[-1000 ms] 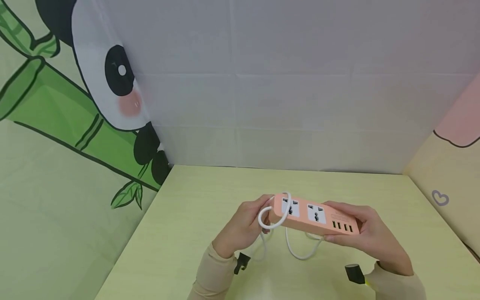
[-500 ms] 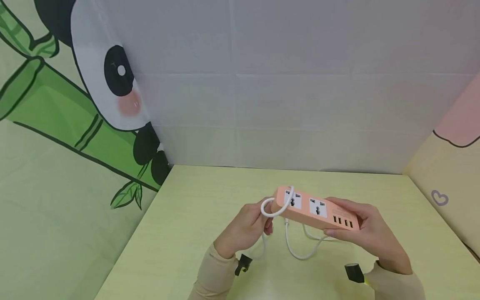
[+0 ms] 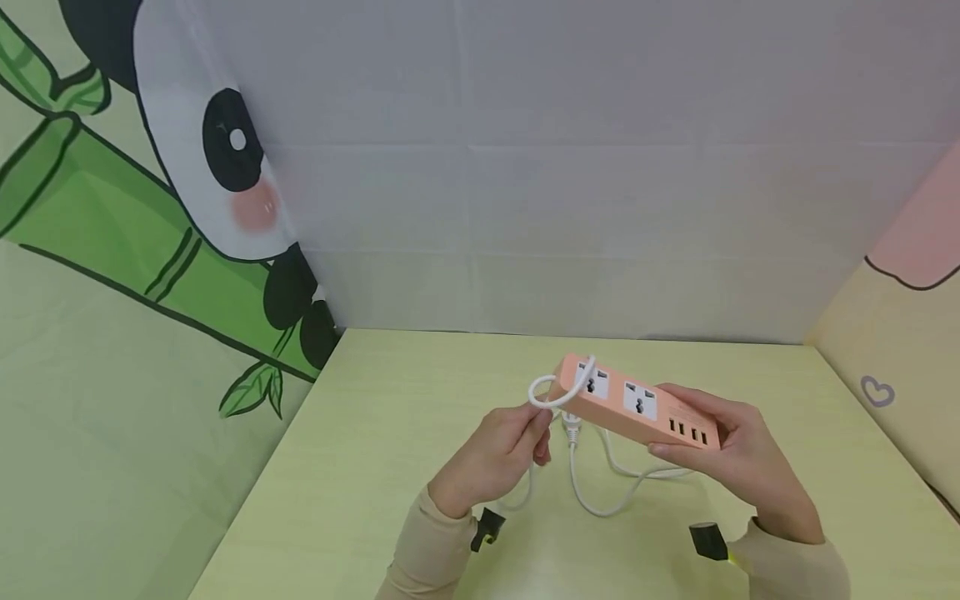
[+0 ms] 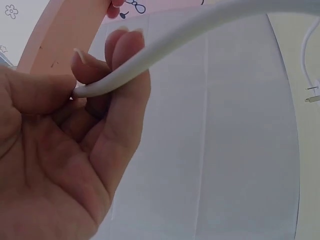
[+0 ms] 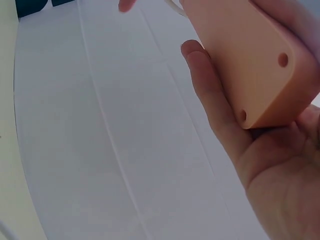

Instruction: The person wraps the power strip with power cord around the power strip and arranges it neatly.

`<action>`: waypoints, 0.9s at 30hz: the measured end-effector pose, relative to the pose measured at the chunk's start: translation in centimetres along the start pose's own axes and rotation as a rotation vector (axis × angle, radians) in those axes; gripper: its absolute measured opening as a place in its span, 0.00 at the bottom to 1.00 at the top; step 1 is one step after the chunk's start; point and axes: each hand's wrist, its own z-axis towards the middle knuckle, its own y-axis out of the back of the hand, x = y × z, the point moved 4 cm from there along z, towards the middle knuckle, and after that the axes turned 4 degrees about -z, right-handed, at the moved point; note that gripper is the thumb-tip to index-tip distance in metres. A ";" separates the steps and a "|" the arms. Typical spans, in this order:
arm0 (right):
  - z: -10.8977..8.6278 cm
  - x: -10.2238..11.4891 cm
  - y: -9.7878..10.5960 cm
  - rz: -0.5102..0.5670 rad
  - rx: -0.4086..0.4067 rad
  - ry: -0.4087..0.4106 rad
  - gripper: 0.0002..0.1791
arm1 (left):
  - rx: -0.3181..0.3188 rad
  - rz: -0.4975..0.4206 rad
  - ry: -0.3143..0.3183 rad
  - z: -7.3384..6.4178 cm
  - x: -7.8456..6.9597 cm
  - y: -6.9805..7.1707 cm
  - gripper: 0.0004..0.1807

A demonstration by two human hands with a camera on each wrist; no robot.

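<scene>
My right hand (image 3: 738, 454) grips a peach-coloured power strip (image 3: 617, 392) by its USB-port end, thumb along the near side. Two white socket faces show on top, and the strip slants up to the left, above the table. The right wrist view shows the strip's underside (image 5: 240, 55) between thumb and fingers. My left hand (image 3: 491, 450) pinches the white cord (image 4: 165, 47) between thumb and fingertips, close to the strip's left end. There the cord bends in a loop and crosses the left socket. A white plug (image 3: 572, 423) shows below the strip.
More of the cord lies in loose curves on the pale yellow table (image 3: 390, 433) below the strip. A grey-white backdrop (image 3: 570, 208) stands behind the table. Printed side panels (image 3: 97, 375) flank it, and a dark camera mount (image 3: 708, 540) sits at my right wrist.
The strip's left end has risen and shifted slightly right, tilting the strip more steeply. The cord loop went up with it, and the plug beneath has come into fuller view. Both hands kept their holds.
</scene>
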 end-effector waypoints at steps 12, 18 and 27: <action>0.3 0.3 -0.4 -0.090 -0.036 -0.047 0.34 | -0.045 0.063 -0.017 -0.5 -0.5 0.3 0.15; 0.4 0.2 -0.4 -0.109 -0.069 -0.061 0.34 | -0.010 0.049 -0.003 -0.6 -0.9 0.2 0.11; 0.4 0.2 -0.4 -0.110 -0.069 -0.073 0.34 | -0.033 0.114 -0.008 -0.9 -1.5 0.4 0.11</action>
